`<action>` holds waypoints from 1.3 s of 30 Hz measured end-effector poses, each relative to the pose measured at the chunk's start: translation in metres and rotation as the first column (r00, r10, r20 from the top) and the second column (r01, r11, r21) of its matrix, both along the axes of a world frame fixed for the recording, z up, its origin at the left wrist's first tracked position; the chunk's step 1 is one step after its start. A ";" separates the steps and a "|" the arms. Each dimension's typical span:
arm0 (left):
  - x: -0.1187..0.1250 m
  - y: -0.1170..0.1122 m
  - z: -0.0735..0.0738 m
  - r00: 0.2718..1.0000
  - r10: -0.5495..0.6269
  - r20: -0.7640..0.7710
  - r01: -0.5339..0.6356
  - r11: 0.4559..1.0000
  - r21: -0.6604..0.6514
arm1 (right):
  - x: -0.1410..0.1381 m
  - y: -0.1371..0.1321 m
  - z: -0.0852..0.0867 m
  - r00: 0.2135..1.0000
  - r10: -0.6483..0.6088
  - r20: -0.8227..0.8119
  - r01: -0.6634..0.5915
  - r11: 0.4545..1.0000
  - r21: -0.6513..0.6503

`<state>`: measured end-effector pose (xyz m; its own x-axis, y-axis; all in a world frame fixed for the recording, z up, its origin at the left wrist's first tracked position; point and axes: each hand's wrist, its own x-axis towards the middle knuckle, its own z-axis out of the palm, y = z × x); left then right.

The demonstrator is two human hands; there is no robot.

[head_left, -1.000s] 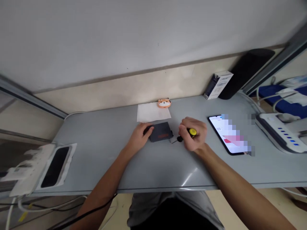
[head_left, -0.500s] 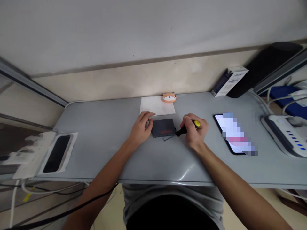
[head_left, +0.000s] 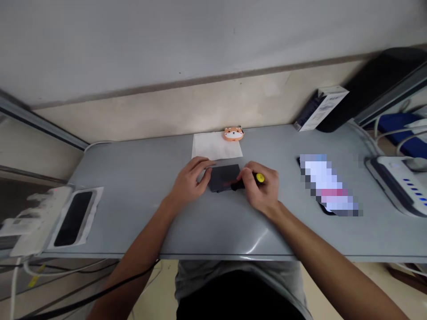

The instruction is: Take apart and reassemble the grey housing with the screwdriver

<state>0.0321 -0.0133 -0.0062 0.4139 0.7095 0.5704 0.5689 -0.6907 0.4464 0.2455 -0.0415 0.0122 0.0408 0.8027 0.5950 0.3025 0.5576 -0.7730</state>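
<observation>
A flat dark box (head_left: 224, 172) with faint reddish lettering lies on the grey desk between my hands. My left hand (head_left: 192, 178) grips it at its left end, thumb on the near side and fingers by the far corner. My right hand (head_left: 263, 186) is closed around a screwdriver (head_left: 237, 185) with a black handle and yellow end cap. The screwdriver lies low across the box's near right corner, pointing left. Its tip is too dark and blurred to make out, so I cannot tell whether it touches the box.
White paper (head_left: 213, 147) and an orange animal-faced case (head_left: 233, 134) lie behind the box. To the right are a lit phone (head_left: 328, 186), a carton (head_left: 320, 109), a black cylinder (head_left: 370, 91) and a power strip (head_left: 396, 184). Another phone (head_left: 74, 218) and strip (head_left: 43, 222) lie left.
My right hand has moved left with the screwdriver, from beside the box to over its near right corner. My left hand stays at the box's left end. The view has shifted slightly.
</observation>
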 end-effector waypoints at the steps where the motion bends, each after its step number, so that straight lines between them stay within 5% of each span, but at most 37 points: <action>1: -0.001 0.000 0.002 1.000 -0.007 0.000 0.007 1.000 0.001 | 0.000 0.000 0.000 1.000 -0.001 -0.011 0.001 1.000 -0.012; 6: -0.008 0.000 0.014 0.997 -0.076 -0.032 0.073 0.994 -0.080 | -0.002 0.000 -0.002 0.999 0.021 -0.030 -0.023 0.997 -0.079; 14: -0.014 -0.005 0.031 0.992 -0.119 -0.030 0.101 0.930 -0.354 | -0.002 -0.002 0.000 0.997 0.074 -0.015 -0.073 0.995 0.065; 21: -0.017 -0.007 0.039 0.983 -0.168 -0.068 0.090 0.779 -0.620 | 0.000 -0.002 -0.003 0.998 0.055 -0.034 -0.050 0.988 0.143; 26: -0.017 -0.007 0.038 0.961 -0.246 -0.129 0.094 0.725 -0.682 | 0.003 0.000 -0.010 0.993 -0.050 -0.107 0.049 0.999 -0.016; 32: -0.013 -0.006 0.028 0.966 -0.249 -0.068 0.151 0.758 -0.634 | 0.003 0.009 -0.007 0.933 -0.222 -0.282 0.156 0.959 -0.238; 39: -0.016 -0.001 0.024 0.977 -0.213 -0.027 0.156 0.791 -0.592 | 0.003 0.018 -0.005 0.896 -0.239 -0.374 0.107 0.934 -0.341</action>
<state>0.0159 -0.0142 0.0174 0.5993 0.8000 0.0285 0.5135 -0.4115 0.7529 0.2486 -0.0234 0.0071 0.3787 0.8979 0.2243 -0.0020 0.2432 -0.9700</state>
